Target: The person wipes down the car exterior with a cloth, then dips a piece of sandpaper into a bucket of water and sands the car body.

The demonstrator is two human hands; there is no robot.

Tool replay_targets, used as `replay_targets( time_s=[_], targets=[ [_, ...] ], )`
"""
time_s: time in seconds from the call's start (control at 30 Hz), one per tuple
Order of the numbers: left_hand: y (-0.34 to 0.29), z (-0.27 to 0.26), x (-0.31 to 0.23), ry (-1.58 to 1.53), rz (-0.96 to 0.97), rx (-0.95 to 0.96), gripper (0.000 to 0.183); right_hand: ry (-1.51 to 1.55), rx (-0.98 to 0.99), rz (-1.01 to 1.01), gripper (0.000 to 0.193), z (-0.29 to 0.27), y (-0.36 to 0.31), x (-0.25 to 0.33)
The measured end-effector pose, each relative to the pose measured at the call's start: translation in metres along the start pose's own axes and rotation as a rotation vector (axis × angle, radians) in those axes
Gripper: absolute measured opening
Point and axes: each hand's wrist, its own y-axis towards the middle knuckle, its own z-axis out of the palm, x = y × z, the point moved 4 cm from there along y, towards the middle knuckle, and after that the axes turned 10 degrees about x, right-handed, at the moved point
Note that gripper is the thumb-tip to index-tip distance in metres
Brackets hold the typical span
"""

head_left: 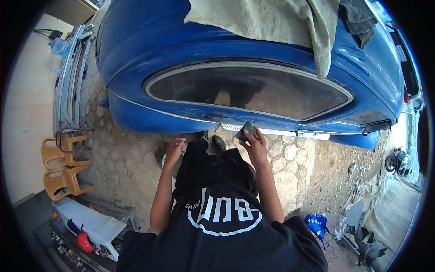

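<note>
Near side of the large, curved blue metal car body (247, 51), the bare right hand (256, 147) pinches a small dark rectangular pad (242, 131), material unclear; the bare left hand (175, 150), farther left, curls loosely, unladen. Readying the pad seems in hand; the next move likely calls for a flatter grip.

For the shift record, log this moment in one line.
left hand: loosely curled, no object visible | right hand: holding dark rectangular pad | blue car: beige cloth draped over it
</note>
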Motion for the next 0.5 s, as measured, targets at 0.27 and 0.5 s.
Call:
replay_targets(
  time_s=[0.27,0.5],
  targets=[
    [-0.07,0.004,0.074,0.059,-0.019,-0.14,0.023,-0.645,-0.185,0.365,0.034,-0.169,0.067,-0.112],
    [-0.119,-0.013,0.141,-0.012,-0.053,-0.246,0.023,-0.984,-0.421,0.501,0.035,-0.215,0.056,-0.159]
  ],
)
